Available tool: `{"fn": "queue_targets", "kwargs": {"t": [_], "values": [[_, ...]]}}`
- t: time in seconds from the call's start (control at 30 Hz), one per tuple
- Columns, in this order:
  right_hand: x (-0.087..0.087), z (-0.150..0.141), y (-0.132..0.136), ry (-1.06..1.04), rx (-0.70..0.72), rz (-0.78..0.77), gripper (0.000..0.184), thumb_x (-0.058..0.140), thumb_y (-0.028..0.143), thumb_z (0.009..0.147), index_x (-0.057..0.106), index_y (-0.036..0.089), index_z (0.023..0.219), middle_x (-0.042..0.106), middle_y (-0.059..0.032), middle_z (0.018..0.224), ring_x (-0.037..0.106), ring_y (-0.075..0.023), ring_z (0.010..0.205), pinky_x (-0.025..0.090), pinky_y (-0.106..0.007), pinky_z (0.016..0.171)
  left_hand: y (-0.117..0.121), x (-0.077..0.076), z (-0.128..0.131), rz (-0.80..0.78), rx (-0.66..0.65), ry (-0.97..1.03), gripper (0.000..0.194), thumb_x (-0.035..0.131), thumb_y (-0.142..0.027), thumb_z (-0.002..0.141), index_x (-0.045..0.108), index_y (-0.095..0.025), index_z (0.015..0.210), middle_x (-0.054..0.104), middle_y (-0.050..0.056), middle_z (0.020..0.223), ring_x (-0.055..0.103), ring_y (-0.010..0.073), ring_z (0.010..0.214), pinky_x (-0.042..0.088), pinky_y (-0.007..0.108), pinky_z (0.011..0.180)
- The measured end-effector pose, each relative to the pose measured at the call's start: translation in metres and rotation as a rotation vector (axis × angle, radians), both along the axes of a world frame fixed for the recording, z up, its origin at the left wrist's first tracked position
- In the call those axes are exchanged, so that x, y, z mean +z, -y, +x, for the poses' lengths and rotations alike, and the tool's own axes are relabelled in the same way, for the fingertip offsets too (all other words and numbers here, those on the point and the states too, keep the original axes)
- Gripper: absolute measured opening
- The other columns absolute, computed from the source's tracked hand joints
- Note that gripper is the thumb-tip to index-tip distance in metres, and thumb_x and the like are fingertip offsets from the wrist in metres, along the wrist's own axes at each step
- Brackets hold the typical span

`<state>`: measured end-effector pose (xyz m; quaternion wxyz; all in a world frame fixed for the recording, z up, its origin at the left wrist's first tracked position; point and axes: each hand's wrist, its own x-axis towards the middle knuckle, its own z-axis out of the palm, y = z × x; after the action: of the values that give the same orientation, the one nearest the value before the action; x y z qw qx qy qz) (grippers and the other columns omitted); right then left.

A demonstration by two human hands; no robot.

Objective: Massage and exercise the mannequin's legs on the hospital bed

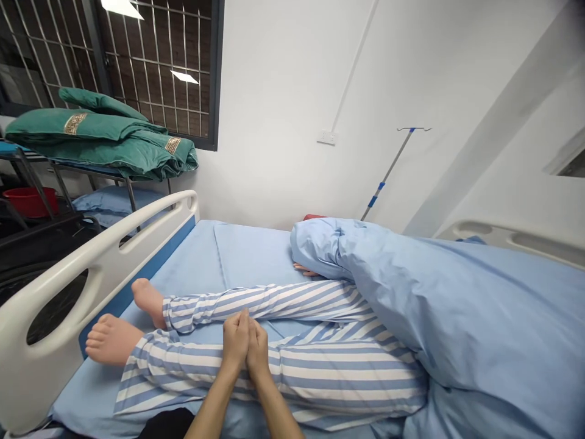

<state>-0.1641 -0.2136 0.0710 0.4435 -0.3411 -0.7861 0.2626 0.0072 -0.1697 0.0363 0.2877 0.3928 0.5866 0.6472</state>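
Observation:
My left hand (236,339) and my right hand (257,349) are closed into loose fists, pressed side by side. Nothing shows between the fingers, though both palms are hidden. They are over the blue-and-white striped trousers (347,378) of a figure lying on the bed, around the lower legs. Whether they touch the cloth I cannot tell. Two bare feet (114,340) stick out of the trouser legs at the left. A light blue quilt (439,305) covers the figure from the hips up, and the fingertips of one of its hands (305,269) show under the quilt's edge.
The bed has a light blue sheet (256,253) and a cream end board (105,244) at the left. Behind stand a drip pole (393,161) and a wall socket (326,138). Folded green quilts (105,137) lie on a rack; a red basin (31,201) is below.

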Motion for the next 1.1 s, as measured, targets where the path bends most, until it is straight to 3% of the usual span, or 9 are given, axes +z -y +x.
{"fn": "queue_targets", "kwargs": {"t": [0.1,0.2,0.33,0.43,0.5,0.6,0.67,0.8,1.1], "values": [[-0.019,-0.025,-0.007,0.08,0.238,0.028,0.04,0.045,0.032,0.077,0.038,0.023,0.039,0.047,0.0032,0.042,0.056,-0.0121,0.055,0.043,-0.024,0.05,0.003,0.001,0.009,0.011,0.024,-0.003,0.039,0.042,-0.041,0.077,0.033,-0.018,0.046,0.033,-0.004,0.044,0.031,0.0083,0.046,0.027,0.021,0.046],[-0.036,-0.042,-0.01,0.13,0.462,0.103,0.043,0.048,0.014,0.071,0.026,0.022,0.035,0.049,0.004,0.044,0.057,-0.0097,0.063,0.047,-0.02,0.058,0.006,-0.017,0.008,-0.045,0.03,-0.08,0.038,0.04,-0.04,0.078,0.043,-0.017,0.049,0.045,-0.001,0.047,0.038,0.0103,0.049,0.03,0.022,0.049],[-0.025,-0.042,-0.005,0.137,0.615,0.191,0.047,0.05,0.007,0.068,0.019,0.021,0.035,0.047,0.004,0.042,0.056,-0.0092,0.065,0.046,-0.016,0.063,0.007,-0.033,0.003,-0.096,-0.008,-0.194,0.038,0.039,-0.038,0.08,0.048,-0.016,0.05,0.051,0.001,0.049,0.042,0.0114,0.05,0.031,0.022,0.052],[-0.003,0.025,-0.007,0.075,0.509,0.133,0.047,0.052,0.024,0.074,0.026,0.023,0.035,0.046,0.0027,0.041,0.053,-0.011,0.058,0.043,-0.019,0.053,0.006,-0.033,0.003,-0.106,-0.01,-0.208,0.039,0.036,-0.039,0.081,0.052,-0.016,0.054,0.055,0.002,0.053,0.045,0.0123,0.052,0.032,0.022,0.054],[0.003,0.105,-0.018,-0.058,0.132,-0.049,0.04,0.053,0.039,0.074,0.037,0.025,0.04,0.047,0.0019,0.043,0.049,-0.0133,0.054,0.039,-0.023,0.048,0.006,-0.032,0.004,-0.101,-0.023,-0.234,0.041,0.035,-0.04,0.082,0.053,-0.016,0.055,0.056,0.002,0.054,0.045,0.0125,0.053,0.032,0.023,0.054],[-0.015,0.219,-0.042,-0.107,-0.055,-0.13,0.041,0.032,0.042,0.086,0.042,0.021,0.051,0.043,0.0019,0.044,0.041,-0.0121,0.047,0.032,-0.025,0.045,0.005,-0.034,0.005,-0.085,-0.045,-0.29,0.042,0.035,-0.04,0.082,0.05,-0.016,0.051,0.051,0.0,0.05,0.042,0.0115,0.051,0.03,0.022,0.053],[-0.038,0.258,-0.055,-0.131,-0.202,-0.19,0.041,0.03,0.04,0.087,0.041,0.019,0.055,0.043,0.0025,0.048,0.039,-0.0106,0.047,0.029,-0.023,0.047,0.005,-0.037,0.005,-0.07,-0.028,-0.289,0.042,0.035,-0.04,0.083,0.048,-0.017,0.051,0.048,-0.001,0.048,0.04,0.0108,0.05,0.03,0.022,0.053],[-0.072,0.259,-0.055,-0.016,-0.262,-0.166,0.036,0.031,0.036,0.088,0.045,0.019,0.06,0.047,0.001,0.051,0.041,-0.0115,0.049,0.025,-0.024,0.05,0.006,-0.04,0.004,-0.061,-0.004,-0.247,0.04,0.034,-0.041,0.083,0.045,-0.018,0.052,0.047,-0.001,0.049,0.039,0.0107,0.049,0.03,0.022,0.053],[-0.068,0.258,-0.054,-0.128,-0.256,-0.25,0.04,0.028,0.039,0.089,0.046,0.018,0.06,0.05,-0.0004,0.054,0.045,-0.0123,0.052,0.031,-0.024,0.051,0.004,-0.009,0.027,-0.051,0.004,-0.018,0.039,0.039,-0.045,0.079,0.034,-0.019,0.05,0.036,-0.004,0.046,0.033,0.0097,0.048,0.029,0.022,0.048]]}}
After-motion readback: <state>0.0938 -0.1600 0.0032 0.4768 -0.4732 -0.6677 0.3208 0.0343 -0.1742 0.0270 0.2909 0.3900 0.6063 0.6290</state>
